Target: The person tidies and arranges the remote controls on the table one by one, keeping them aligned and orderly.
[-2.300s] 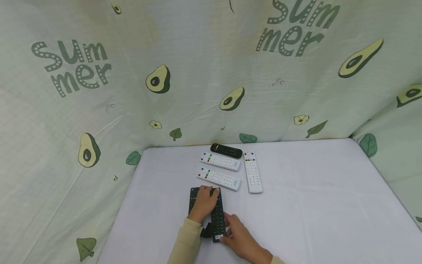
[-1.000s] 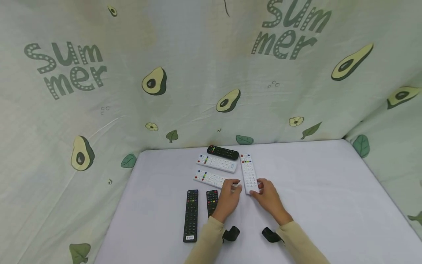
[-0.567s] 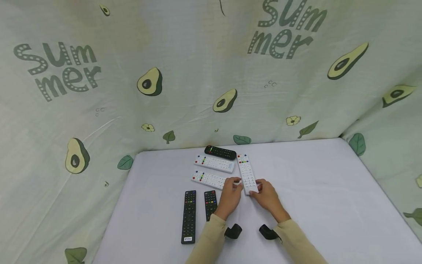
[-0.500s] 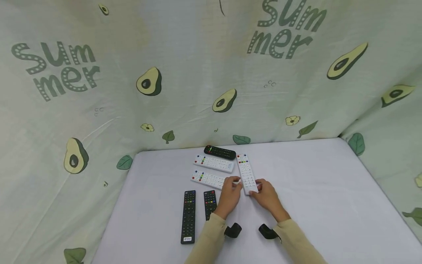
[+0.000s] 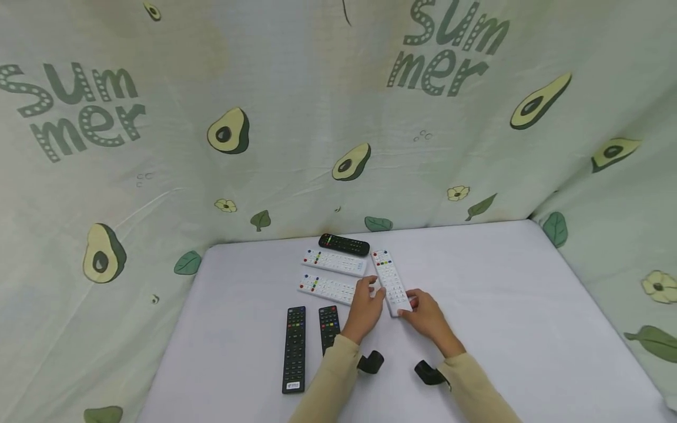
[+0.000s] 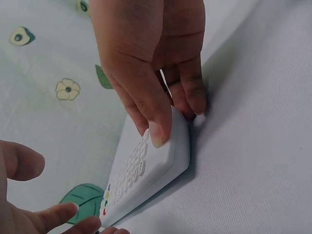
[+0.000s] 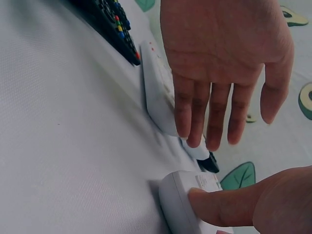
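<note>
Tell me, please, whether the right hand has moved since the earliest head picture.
Yes, the right hand has moved rightward and nearer the far edge of the table.

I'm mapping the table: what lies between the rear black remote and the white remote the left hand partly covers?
Another white remote, seen in the head view.

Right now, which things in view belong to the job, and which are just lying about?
Apparently in the job:
held white remote
right hand, gripping its near end
left hand, open beside it

Apparently just lying about:
farther crosswise white remote
nearer crosswise white remote (left hand contact unclear)
rear black remote
leftmost black remote
partly covered black remote
</note>
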`<state>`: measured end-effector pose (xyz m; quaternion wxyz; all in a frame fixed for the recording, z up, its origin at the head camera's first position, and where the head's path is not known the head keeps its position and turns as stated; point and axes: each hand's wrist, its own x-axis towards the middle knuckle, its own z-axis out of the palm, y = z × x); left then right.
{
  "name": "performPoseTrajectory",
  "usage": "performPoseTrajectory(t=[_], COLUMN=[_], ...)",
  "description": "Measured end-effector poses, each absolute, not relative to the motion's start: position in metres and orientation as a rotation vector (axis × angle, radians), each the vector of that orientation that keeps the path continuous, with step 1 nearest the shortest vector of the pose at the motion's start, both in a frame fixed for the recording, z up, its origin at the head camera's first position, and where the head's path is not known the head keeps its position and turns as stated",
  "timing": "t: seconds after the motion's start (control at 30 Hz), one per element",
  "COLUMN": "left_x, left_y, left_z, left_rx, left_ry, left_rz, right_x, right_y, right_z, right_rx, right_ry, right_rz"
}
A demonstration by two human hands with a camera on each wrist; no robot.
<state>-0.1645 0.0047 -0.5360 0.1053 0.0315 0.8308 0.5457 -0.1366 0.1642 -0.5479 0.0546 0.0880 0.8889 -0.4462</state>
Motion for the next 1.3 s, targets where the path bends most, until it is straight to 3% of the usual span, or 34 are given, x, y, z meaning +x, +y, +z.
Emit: performPoseTrajectory(t=[1.3], left_x=[-0.214], left_y=[0.026], left_z=[-0.535], left_rx=[0.08], left_ry=[2.22], left_rz=[1.767], right_x=[-0.114], right_y=[0.178], right_z=[-0.555], right_rx=[0.273], right_ry=[2.706], right_rz=[-1.443])
